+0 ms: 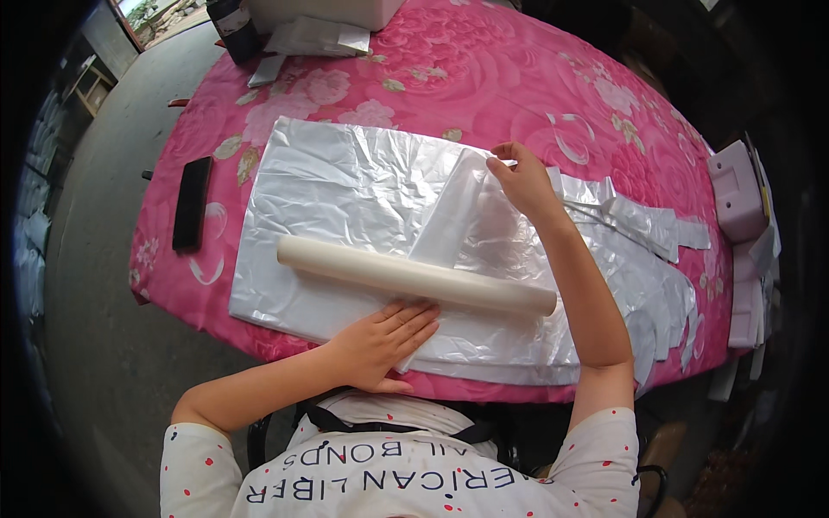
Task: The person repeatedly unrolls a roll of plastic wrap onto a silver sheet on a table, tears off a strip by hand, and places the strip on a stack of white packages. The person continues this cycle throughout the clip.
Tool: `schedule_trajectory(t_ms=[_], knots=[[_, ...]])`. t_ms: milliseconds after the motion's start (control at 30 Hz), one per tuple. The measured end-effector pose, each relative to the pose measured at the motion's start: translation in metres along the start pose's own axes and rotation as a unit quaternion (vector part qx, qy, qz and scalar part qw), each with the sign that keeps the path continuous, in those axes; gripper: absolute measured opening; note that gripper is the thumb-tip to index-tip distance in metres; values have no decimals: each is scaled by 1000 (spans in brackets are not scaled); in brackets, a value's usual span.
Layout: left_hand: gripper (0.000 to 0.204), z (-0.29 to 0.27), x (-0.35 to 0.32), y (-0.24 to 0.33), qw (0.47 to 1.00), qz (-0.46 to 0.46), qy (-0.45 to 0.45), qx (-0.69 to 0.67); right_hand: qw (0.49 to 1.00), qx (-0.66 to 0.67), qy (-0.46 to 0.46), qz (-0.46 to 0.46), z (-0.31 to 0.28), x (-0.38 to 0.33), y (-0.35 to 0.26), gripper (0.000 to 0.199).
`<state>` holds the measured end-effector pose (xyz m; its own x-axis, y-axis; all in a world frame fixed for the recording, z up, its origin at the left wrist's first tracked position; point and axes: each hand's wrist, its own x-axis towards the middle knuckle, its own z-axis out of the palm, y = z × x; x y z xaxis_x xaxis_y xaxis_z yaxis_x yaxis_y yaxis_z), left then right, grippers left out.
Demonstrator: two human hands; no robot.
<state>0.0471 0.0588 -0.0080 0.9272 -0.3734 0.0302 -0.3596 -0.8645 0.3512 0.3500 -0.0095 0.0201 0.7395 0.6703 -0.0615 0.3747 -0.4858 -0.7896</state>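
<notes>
A stack of thin, shiny white plastic bags (337, 173) lies flat in front of me, its cut strips or handles fanned out at the right. Across it rests a long cream-coloured tube (414, 276), tilted slightly down to the right. My left hand (393, 337) lies flat on the bags just below the tube, palm down with fingers stretched out. Beyond the tube, my right hand (522, 177) has thumb and fingers closed at the far edge of the stack, on the corner of a top bag whose side is folded over into a slanting crease (445, 211).
The table has a pink floral cloth (484, 52). A black phone (192, 205) lies at the left. At the far left stand a dark bottle (233, 30), a white box (324, 10) and folded white plastic (315, 37). A pale pink plastic container (738, 194) is at the right edge.
</notes>
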Motion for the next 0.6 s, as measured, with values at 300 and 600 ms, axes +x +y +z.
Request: schedule_trajectory(t_ms=[300, 600], knots=[[86, 15, 4, 23, 999, -41, 24, 27, 939, -187, -109, -268, 20, -163, -9, 53], [84, -6, 2, -2, 994, 38, 25, -102, 962, -218, 122, -113, -59, -116, 60, 48]])
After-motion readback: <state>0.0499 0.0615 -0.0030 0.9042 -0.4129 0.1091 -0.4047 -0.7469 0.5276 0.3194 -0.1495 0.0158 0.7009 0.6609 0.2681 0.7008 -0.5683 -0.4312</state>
